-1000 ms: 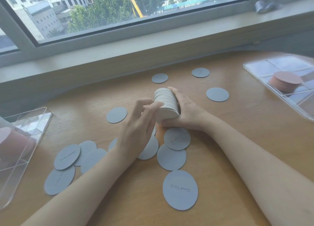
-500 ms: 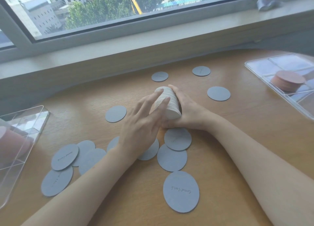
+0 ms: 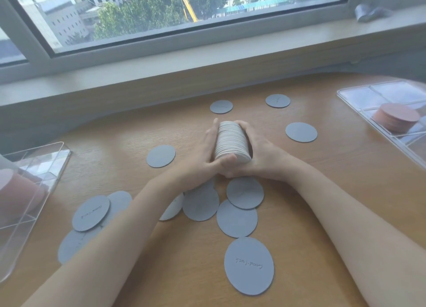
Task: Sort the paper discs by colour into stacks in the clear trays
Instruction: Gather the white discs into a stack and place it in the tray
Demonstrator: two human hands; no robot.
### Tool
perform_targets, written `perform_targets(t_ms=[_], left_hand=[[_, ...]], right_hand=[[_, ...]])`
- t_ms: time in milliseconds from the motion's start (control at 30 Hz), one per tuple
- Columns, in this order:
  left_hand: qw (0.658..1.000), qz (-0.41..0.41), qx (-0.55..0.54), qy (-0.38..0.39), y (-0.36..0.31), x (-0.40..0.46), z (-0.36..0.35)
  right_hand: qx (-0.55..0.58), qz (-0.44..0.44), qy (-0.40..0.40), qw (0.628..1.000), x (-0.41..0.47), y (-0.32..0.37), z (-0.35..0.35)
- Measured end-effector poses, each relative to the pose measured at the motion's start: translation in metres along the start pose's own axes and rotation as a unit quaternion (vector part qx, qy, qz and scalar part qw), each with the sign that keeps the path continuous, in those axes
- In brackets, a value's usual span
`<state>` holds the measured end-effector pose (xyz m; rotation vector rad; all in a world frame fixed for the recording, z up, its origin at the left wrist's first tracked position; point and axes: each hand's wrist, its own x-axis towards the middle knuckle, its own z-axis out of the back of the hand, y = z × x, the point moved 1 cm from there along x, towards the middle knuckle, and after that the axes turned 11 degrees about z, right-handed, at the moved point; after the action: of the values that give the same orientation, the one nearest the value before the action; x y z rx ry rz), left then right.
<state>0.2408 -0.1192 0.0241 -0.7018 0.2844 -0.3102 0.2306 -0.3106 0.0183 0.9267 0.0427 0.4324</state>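
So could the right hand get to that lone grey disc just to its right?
Probably yes: bare table lies between the right hand and that grey disc, but it would first have to release the stack of discs.

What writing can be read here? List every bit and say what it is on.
"Good Luck": handwritten on the nearest grey round paper disc, seen upside down.
Handwriting on the grey paper disc at lower left: seemingly the same words, too blurred to confirm.
Faint marks on the two far grey discs: unreadable.
Pale stack of discs held between both hands: no text visible.
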Motion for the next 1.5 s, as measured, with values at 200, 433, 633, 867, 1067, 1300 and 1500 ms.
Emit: perform_targets(t_ms=[200, 433, 633, 867, 1067, 1300, 1500], left_hand=[[0.997, -0.012, 0.054, -0.044, -0.004, -0.01, -0.013], [0.994, -0.046, 0.048, -0.089, -0.004, -0.004, -0.021], [0.989, -0.054, 0.042, -0.13, -0.004, -0.003, -0.021], [0.99, -0.04, 0.019, -0.13, -0.003, -0.002, -0.022], [0.991, -0.049, 0.028, -0.122, -0.004, -0.003, -0.024], [0.99, -0.048, 0.047, -0.126, -0.002, -0.004, -0.02], [0.993, -0.057, 0.07, -0.072, -0.001, -0.005, -0.01]], right_hand=[[-0.05, 0.007, 0.003, 0.999, 0.0, 0.008, -0.001], [-0.072, 0.012, 0.06, 0.996, -0.005, 0.014, 0.002], [-0.074, 0.016, 0.069, 0.995, -0.006, 0.016, 0.004], [-0.13, 0.012, 0.068, 0.989, -0.001, -0.002, 0.0], [-0.168, 0.01, 0.051, 0.984, 0.007, -0.008, -0.007], [-0.145, 0.026, 0.05, 0.988, 0.003, -0.009, -0.001], [-0.158, 0.031, 0.059, 0.985, 0.002, -0.009, -0.001]])
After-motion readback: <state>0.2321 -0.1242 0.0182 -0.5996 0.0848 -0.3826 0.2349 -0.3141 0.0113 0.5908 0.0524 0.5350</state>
